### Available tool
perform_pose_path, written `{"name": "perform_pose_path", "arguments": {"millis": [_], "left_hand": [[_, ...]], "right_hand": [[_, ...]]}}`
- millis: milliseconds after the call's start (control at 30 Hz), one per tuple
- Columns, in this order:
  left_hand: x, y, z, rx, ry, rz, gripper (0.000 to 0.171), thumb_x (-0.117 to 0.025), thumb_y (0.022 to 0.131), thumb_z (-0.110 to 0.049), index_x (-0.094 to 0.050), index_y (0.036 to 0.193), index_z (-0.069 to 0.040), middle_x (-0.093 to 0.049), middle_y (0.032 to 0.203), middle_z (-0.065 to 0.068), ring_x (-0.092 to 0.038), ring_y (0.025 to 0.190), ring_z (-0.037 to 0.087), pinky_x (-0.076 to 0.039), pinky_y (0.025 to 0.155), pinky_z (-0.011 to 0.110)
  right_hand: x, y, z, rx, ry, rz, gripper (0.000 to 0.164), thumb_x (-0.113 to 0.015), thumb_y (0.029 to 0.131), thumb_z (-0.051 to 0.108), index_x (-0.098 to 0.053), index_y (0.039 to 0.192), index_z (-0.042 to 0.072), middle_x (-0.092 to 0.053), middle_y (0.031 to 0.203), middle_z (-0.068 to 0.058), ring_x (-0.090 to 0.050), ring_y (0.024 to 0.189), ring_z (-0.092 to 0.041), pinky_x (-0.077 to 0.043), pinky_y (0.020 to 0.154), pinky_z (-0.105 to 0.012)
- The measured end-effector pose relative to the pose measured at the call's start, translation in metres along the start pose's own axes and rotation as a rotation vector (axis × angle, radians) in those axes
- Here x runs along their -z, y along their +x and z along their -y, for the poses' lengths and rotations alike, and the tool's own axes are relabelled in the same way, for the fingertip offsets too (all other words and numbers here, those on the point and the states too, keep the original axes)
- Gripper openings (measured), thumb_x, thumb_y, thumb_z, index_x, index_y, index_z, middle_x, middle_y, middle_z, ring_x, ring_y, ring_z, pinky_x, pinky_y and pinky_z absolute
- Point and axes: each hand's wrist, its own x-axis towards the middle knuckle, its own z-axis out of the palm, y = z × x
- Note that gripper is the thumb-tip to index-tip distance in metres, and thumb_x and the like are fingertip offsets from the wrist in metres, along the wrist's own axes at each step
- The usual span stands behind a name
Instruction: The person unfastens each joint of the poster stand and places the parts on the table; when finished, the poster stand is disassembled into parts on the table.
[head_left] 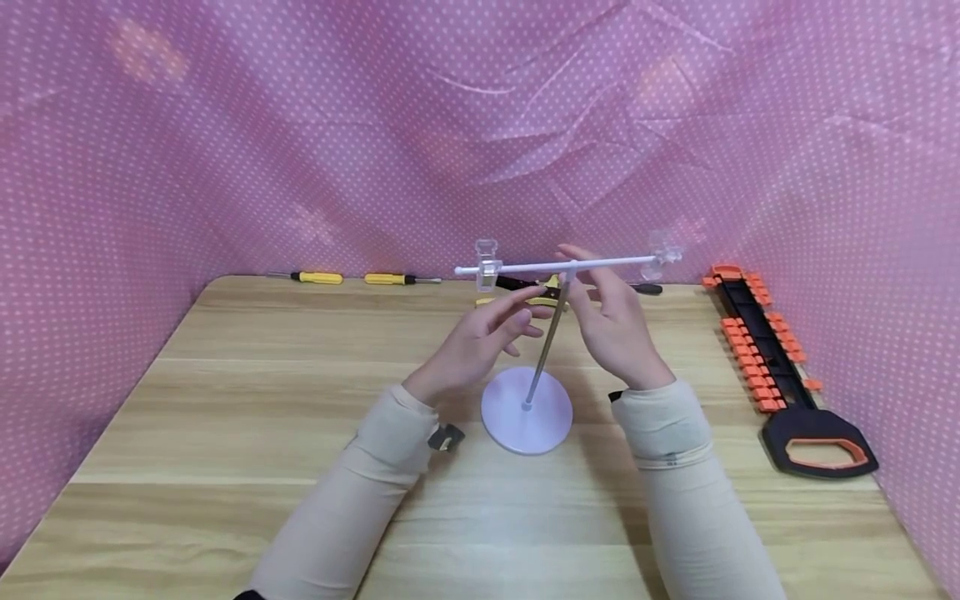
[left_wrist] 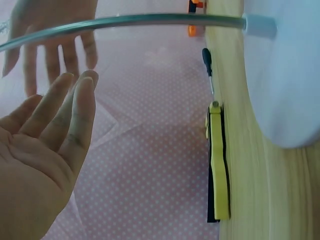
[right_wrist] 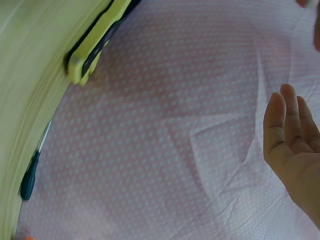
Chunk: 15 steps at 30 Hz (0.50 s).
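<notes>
A small stand has a round white base (head_left: 517, 429) on the table, a thin metal rod (head_left: 547, 342) and a white crossbar (head_left: 525, 267) on top. One clear plastic clip (head_left: 487, 265) sits near the bar's left end, another clear clip (head_left: 662, 257) at its right end. To the left of the rod is my left hand (head_left: 480, 337), its fingers loosely extended and holding nothing. My right hand (head_left: 611, 329) is beside the top of the rod, fingers extended behind the crossbar; whether its thumb touches the joint I cannot tell. The right wrist view shows this hand (right_wrist: 297, 150) with relaxed fingers.
Along the back edge lie two yellow-handled screwdrivers (head_left: 318, 277), a yellow and black tool (left_wrist: 216, 165) behind the hands, and a dark-handled screwdriver (right_wrist: 31, 175). A black and orange rack with a handle (head_left: 780, 450) lies at the right. Pink dotted cloth (head_left: 300, 150) surrounds the table.
</notes>
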Motion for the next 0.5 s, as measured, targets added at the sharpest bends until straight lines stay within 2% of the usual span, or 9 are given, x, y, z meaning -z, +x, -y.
{"name": "perform_pose_path", "arguments": {"millis": [133,233,367,467,500], "left_hand": [[-0.004,-0.001,0.0,0.02,-0.022,0.021,0.056,-0.042,0.114,-0.048,-0.045,0.161,-0.018,-0.065,0.146,0.009,-0.07,0.125,0.026,-0.063,0.094,0.047],[-0.007,0.0,-0.001,0.024,-0.049,0.038,0.048,-0.043,0.116,-0.038,-0.049,0.158,-0.015,-0.066,0.146,0.011,-0.069,0.125,0.026,-0.064,0.094,0.04],[-0.01,0.0,-0.001,0.02,-0.066,0.06,0.042,-0.044,0.116,-0.029,-0.053,0.154,-0.012,-0.067,0.143,0.011,-0.068,0.125,0.025,-0.063,0.096,0.045],[-0.011,0.0,-0.001,0.015,-0.06,0.069,0.041,-0.044,0.116,-0.029,-0.055,0.151,-0.011,-0.069,0.14,0.009,-0.069,0.122,0.023,-0.062,0.094,0.047],[-0.011,0.0,-0.002,0.014,-0.067,0.073,0.041,-0.044,0.116,-0.028,-0.055,0.15,-0.01,-0.069,0.14,0.009,-0.069,0.122,0.022,-0.062,0.093,0.046]], "right_hand": [[-0.002,0.002,0.007,0.025,0.122,0.028,0.043,-0.046,0.115,0.03,-0.051,0.156,0.02,-0.06,0.154,-0.007,-0.057,0.141,-0.029,-0.043,0.119,-0.057],[-0.002,0.006,0.012,0.04,0.191,0.059,0.043,-0.043,0.116,0.03,-0.051,0.156,0.017,-0.06,0.152,-0.01,-0.058,0.137,-0.023,-0.046,0.116,-0.047],[-0.001,0.014,0.02,0.074,0.329,0.117,0.044,-0.04,0.116,0.027,-0.051,0.155,0.01,-0.061,0.149,-0.015,-0.061,0.129,-0.027,-0.053,0.102,-0.035],[0.0,0.022,0.024,0.108,0.508,0.169,0.045,-0.041,0.115,0.028,-0.053,0.152,0.006,-0.066,0.143,-0.013,-0.064,0.129,-0.031,-0.055,0.102,-0.036],[0.0,0.024,0.025,0.116,0.557,0.187,0.044,-0.041,0.115,0.031,-0.055,0.15,0.007,-0.067,0.141,-0.011,-0.066,0.127,-0.028,-0.055,0.103,-0.037]]}}
